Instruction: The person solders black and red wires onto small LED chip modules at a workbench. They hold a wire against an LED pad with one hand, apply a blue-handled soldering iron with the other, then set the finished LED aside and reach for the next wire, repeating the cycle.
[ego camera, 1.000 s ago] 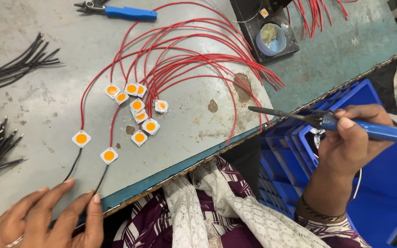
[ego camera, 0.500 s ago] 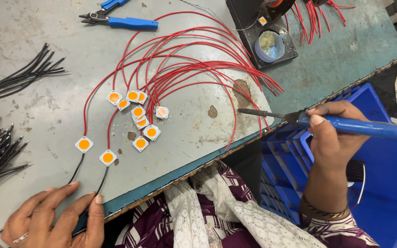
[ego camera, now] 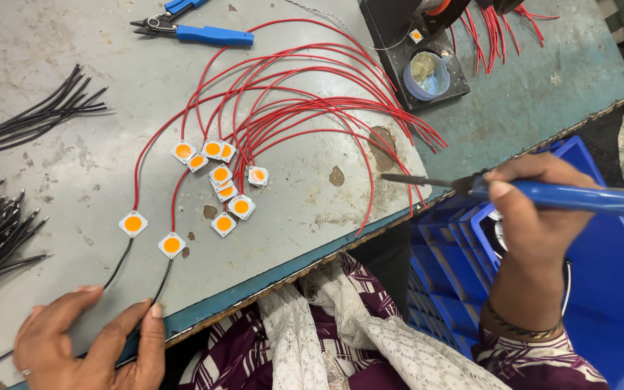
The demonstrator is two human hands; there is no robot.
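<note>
My right hand (ego camera: 532,231) grips a blue-handled soldering iron (ego camera: 565,196), its dark tip pointing left over the table's front edge near the ends of the red wires (ego camera: 305,94). My left hand (ego camera: 84,343) rests flat at the near left table edge, fingers spread on two thin black wires (ego camera: 142,278) that lead to two square white chips with orange centres (ego camera: 133,223), (ego camera: 172,245). Several more such chips (ego camera: 222,177) lie clustered mid-table, each on a red wire.
Bundles of black wires (ego camera: 1,231) lie at the left. Blue-handled cutters (ego camera: 196,30) lie at the top. A black stand with a small blue pot (ego camera: 427,72) sits at the top right. A blue plastic crate (ego camera: 608,289) stands beside the table.
The soldering iron in my right hand has moved left, toward the table edge. My left hand has stayed on the black wires.
</note>
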